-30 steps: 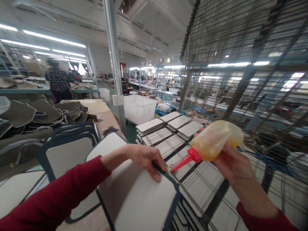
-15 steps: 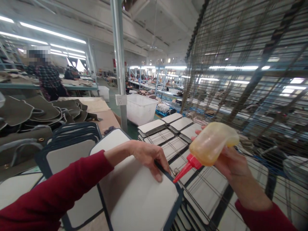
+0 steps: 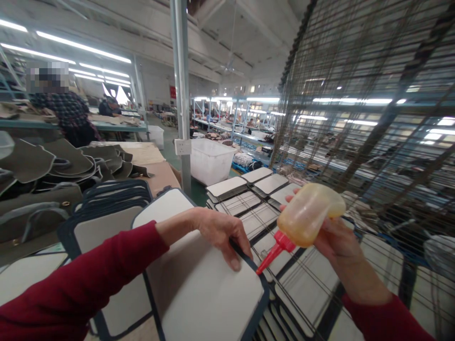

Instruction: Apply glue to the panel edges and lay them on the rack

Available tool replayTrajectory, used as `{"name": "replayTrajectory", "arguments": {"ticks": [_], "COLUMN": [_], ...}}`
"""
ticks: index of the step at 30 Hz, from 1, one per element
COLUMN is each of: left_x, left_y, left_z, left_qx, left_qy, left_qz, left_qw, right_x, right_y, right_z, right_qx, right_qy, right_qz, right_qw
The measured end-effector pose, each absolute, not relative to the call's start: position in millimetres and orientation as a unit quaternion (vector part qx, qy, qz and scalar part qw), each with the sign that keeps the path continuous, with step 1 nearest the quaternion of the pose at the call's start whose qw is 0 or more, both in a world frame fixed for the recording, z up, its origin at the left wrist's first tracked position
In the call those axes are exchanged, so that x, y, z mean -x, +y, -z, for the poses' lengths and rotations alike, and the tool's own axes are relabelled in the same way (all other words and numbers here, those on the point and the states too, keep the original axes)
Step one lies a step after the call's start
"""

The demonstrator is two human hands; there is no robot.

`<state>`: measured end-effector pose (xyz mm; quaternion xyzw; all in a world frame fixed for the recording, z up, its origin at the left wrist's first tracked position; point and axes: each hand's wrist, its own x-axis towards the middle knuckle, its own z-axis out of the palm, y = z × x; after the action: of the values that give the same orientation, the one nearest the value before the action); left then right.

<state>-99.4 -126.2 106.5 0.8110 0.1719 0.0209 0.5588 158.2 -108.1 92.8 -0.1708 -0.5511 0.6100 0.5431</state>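
Observation:
A white panel with a dark blue border [image 3: 206,289] lies tilted in front of me. My left hand [image 3: 223,234] pinches its far edge, thumb on the white face and fingers over the border. In my right hand [image 3: 337,241] is a squeeze bottle [image 3: 307,213] of yellowish liquid, tipped downward and dented by the grip. Its red nozzle [image 3: 270,258] points at the panel's border near the right corner; whether the tip touches, I cannot tell. Part of the right fingers is hidden behind the bottle.
More bordered panels [image 3: 113,265] are stacked at left, beside grey-brown bag pieces [image 3: 67,161]. Panels lie on a wire rack [image 3: 302,284] to the right, with raised wire racks [image 3: 355,94] above. A post [image 3: 182,94] and a white bin [image 3: 211,161] stand ahead. A person [image 3: 67,109] works far left.
The bottle has shifted slightly left and down, its nozzle tip a little lower along the panel's border. My left hand keeps its hold. The view has turned slightly.

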Motion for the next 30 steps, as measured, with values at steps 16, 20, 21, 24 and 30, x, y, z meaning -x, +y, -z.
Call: {"name": "replayTrajectory", "arguments": {"ticks": [16, 20, 21, 24, 30], "left_x": [103, 105, 105, 107, 114], "left_y": [-127, -123, -122, -119, -115], "left_z": [-109, -104, -103, -99, -95], "left_qx": [-0.811, -0.821, -0.824, -0.826, -0.809], "left_qy": [0.188, 0.192, 0.193, 0.196, 0.214], "left_qz": [-0.039, -0.043, -0.045, -0.049, -0.072], "left_qw": [0.553, 0.535, 0.532, 0.527, 0.543], "right_x": [-164, -169, -169, -167, -169], "right_y": [-107, -105, -105, -106, -112], "right_z": [-87, -82, -82, -82, -80], "right_qx": [0.186, 0.182, 0.181, 0.192, 0.223], "right_qy": [-0.554, -0.565, -0.566, -0.548, -0.518], "right_qz": [-0.595, -0.582, -0.58, -0.57, -0.531], "right_qw": [0.552, 0.556, 0.558, 0.581, 0.632]}}
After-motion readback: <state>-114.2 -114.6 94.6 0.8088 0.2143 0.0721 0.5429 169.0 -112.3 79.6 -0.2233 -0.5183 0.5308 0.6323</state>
